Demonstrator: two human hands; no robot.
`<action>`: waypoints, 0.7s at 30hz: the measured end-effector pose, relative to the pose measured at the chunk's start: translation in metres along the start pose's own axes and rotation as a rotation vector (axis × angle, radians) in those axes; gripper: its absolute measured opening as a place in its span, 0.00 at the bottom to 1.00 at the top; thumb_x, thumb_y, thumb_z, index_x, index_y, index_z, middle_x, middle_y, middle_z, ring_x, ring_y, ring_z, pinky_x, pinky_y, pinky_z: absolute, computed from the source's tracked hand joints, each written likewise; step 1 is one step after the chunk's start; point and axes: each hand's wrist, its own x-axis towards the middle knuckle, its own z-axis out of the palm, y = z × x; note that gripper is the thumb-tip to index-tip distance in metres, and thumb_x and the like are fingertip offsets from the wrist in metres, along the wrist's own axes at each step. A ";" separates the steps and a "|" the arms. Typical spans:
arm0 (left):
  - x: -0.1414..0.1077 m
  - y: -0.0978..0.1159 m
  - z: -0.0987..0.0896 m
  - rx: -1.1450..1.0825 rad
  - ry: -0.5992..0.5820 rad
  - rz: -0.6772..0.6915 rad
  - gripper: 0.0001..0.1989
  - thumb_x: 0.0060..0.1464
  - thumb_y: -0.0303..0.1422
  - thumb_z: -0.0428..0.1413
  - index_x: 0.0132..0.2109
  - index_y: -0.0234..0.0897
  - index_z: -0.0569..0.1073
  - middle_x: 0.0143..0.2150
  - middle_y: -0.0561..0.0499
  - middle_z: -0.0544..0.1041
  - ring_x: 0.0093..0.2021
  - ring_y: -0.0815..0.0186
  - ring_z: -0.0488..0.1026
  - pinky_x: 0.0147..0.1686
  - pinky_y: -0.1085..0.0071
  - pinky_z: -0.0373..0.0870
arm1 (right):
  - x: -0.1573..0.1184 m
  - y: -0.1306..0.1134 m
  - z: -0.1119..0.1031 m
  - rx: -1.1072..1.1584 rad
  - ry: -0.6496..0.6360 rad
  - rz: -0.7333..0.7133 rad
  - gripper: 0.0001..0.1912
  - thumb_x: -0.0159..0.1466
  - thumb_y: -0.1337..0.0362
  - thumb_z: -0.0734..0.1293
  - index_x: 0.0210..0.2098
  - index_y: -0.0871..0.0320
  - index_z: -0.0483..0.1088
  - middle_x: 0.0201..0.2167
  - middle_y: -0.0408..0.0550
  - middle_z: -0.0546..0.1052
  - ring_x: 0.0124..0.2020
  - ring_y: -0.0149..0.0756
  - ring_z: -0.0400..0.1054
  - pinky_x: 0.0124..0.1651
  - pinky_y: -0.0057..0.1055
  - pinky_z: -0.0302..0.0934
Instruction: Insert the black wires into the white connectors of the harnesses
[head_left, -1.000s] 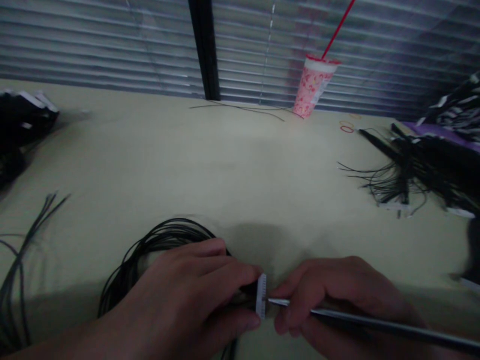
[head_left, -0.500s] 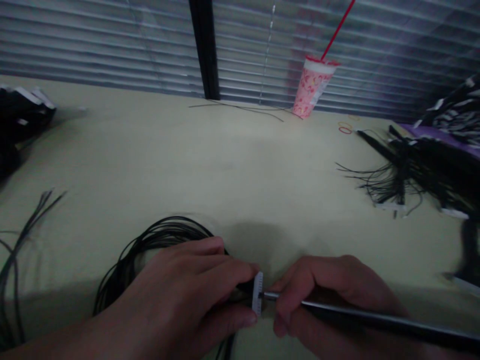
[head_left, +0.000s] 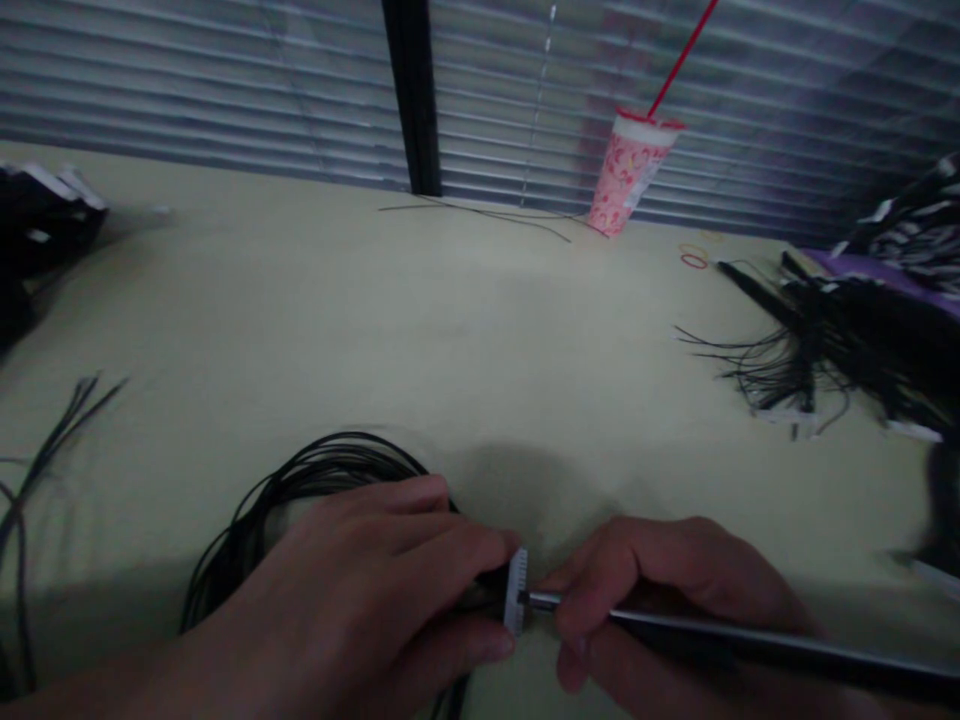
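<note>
Connector [head_left: 515,592] sits pinched in your left hand [head_left: 375,580], black wires [head_left: 322,465] looped beside that hand, and your right hand [head_left: 675,570] grips a thin metal tool [head_left: 750,638], tip right at the connector's face. Looks mid-job to me; can't tell which slots are done or left.

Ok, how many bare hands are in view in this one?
2. The left hand pinches a small white ridged connector at lower centre; the right hand, to its right, holds a slim dark-and-silver tool, tip at the connector.

Tool [head_left: 757,643] right of connector [head_left: 515,592], cup [head_left: 631,172] behind
</note>
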 end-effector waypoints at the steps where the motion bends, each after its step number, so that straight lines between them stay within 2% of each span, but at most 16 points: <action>1: 0.000 0.000 0.000 0.006 0.009 0.008 0.10 0.52 0.35 0.54 0.42 0.43 0.65 0.29 0.63 0.73 0.27 0.73 0.69 0.36 0.73 0.58 | 0.000 0.000 0.000 -0.010 0.003 -0.015 0.06 0.51 0.73 0.65 0.23 0.54 0.69 0.20 0.37 0.75 0.22 0.25 0.70 0.25 0.17 0.64; 7: 0.003 0.004 -0.003 0.004 -0.028 -0.055 0.09 0.52 0.34 0.54 0.42 0.44 0.66 0.27 0.62 0.72 0.26 0.73 0.66 0.28 0.75 0.58 | 0.000 0.001 0.003 0.014 0.051 -0.076 0.08 0.48 0.75 0.64 0.20 0.55 0.68 0.18 0.36 0.74 0.19 0.25 0.69 0.21 0.15 0.61; 13: 0.000 0.007 -0.003 0.001 0.005 -0.038 0.09 0.53 0.35 0.53 0.43 0.44 0.67 0.29 0.60 0.73 0.28 0.71 0.68 0.32 0.74 0.61 | 0.002 -0.002 0.002 0.014 0.097 -0.061 0.09 0.48 0.76 0.64 0.22 0.55 0.69 0.19 0.38 0.74 0.21 0.27 0.69 0.23 0.18 0.64; 16: 0.002 0.004 -0.004 0.000 -0.024 -0.038 0.10 0.52 0.33 0.54 0.44 0.44 0.66 0.28 0.60 0.73 0.27 0.71 0.67 0.28 0.74 0.59 | 0.004 -0.004 0.000 0.102 0.097 -0.108 0.09 0.48 0.76 0.65 0.21 0.56 0.68 0.20 0.39 0.74 0.21 0.26 0.70 0.22 0.16 0.63; 18: 0.005 0.003 -0.004 -0.002 -0.050 -0.003 0.12 0.52 0.32 0.54 0.45 0.43 0.66 0.27 0.60 0.72 0.25 0.71 0.65 0.26 0.74 0.58 | 0.005 -0.004 -0.002 0.176 0.064 -0.081 0.08 0.50 0.76 0.65 0.23 0.56 0.67 0.21 0.39 0.74 0.22 0.25 0.70 0.23 0.15 0.63; 21: 0.007 0.002 -0.006 -0.004 -0.032 0.041 0.13 0.52 0.31 0.54 0.46 0.42 0.64 0.26 0.59 0.71 0.25 0.71 0.65 0.28 0.74 0.58 | 0.003 -0.002 -0.004 0.211 0.074 -0.006 0.08 0.56 0.73 0.62 0.33 0.55 0.67 0.25 0.40 0.74 0.26 0.25 0.70 0.28 0.17 0.65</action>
